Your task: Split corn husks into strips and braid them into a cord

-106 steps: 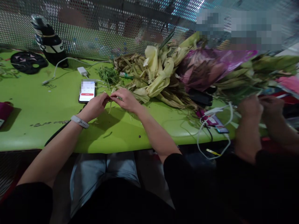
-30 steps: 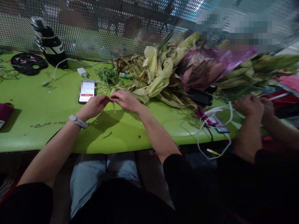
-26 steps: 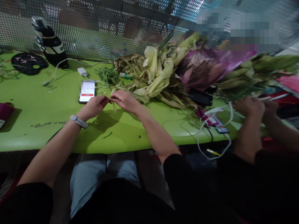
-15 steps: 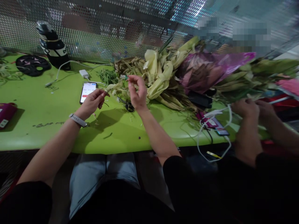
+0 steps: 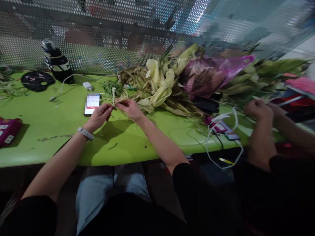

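My left hand (image 5: pixel 100 114), with a pale band on its wrist, pinches the lower end of a small piece of pale corn husk (image 5: pixel 121 98). From the other side the fingers of my right hand (image 5: pixel 132 110) close on the same piece, and the fingertips of both hands almost meet. A thin strip stands up from the husk between them. Behind my hands lie a heap of dry corn husks (image 5: pixel 159 86) and a small bunch of green strands (image 5: pixel 111 87). A lit phone (image 5: pixel 92 105) lies beyond my left hand.
A black bottle (image 5: pixel 58 64), a black mask-shaped item (image 5: pixel 37 81) and a purple box (image 5: pixel 9 131) are on the left of the green table (image 5: pixel 61 121). Rightward are a pink plastic bag (image 5: pixel 203 75), a white cable (image 5: pixel 209 149) and another person's hands (image 5: pixel 259 109).
My right hand has come down and left from above the table and taken hold of the husk beside my left hand. The view has shifted slightly.
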`<state>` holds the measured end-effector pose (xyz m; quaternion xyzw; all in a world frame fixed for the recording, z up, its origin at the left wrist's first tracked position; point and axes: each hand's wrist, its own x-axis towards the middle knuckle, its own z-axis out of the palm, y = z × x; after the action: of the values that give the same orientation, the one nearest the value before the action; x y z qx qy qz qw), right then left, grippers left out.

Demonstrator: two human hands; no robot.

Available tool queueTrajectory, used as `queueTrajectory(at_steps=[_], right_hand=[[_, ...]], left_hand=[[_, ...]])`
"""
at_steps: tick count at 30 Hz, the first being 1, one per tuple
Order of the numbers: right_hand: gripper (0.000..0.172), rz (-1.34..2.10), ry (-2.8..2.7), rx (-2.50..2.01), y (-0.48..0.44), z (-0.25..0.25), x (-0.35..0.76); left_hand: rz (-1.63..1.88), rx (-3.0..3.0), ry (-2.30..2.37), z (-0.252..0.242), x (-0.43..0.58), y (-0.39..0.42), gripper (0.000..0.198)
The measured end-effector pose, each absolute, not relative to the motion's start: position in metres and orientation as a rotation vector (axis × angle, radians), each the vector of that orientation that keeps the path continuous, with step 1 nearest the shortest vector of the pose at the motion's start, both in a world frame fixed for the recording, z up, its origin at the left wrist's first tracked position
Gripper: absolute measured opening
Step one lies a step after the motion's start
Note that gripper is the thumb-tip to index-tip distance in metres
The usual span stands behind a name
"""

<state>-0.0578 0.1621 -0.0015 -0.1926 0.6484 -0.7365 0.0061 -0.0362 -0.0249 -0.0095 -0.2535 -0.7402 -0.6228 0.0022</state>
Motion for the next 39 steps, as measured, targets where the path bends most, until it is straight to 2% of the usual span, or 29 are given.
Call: queueTrajectory(at_steps=[9, 15, 22, 28, 36, 39], right_hand=[[0.028, -2.286, 1.834, -0.609, 0.163, 0.0, -0.057], [0.031, -2.061, 1.954, -0.606, 0.166, -0.007, -0.065], [0.015, -1.934, 2.189, -0.536, 0.179, 0.003, -0.062], [0.029, -1.585, 2.622, -0.74, 0.194, 0.023, -0.052], [0.022, -1.39, 2.673, -0.891, 0.209, 0.033, -0.05], [0.022, -1.424, 2.597, -0.936, 0.209, 0.034, -0.049]], left_hand=[[-2.054, -0.774, -2.288, 0.002, -0.03, -0.022, 0.025], [-2.152, -0.616, -2.236, 0.0, -0.032, -0.021, 0.024], [-2.092, -0.424, -2.255, 0.0, -0.035, -0.024, 0.014], [-2.007, -0.362, -2.25, -0.005, -0.04, -0.025, 0.01], [-2.631, -0.029, -1.976, 0.008, -0.038, -0.032, 0.011], [-2.694, 0.095, -1.945, 0.011, -0.038, -0.032, 0.016]])
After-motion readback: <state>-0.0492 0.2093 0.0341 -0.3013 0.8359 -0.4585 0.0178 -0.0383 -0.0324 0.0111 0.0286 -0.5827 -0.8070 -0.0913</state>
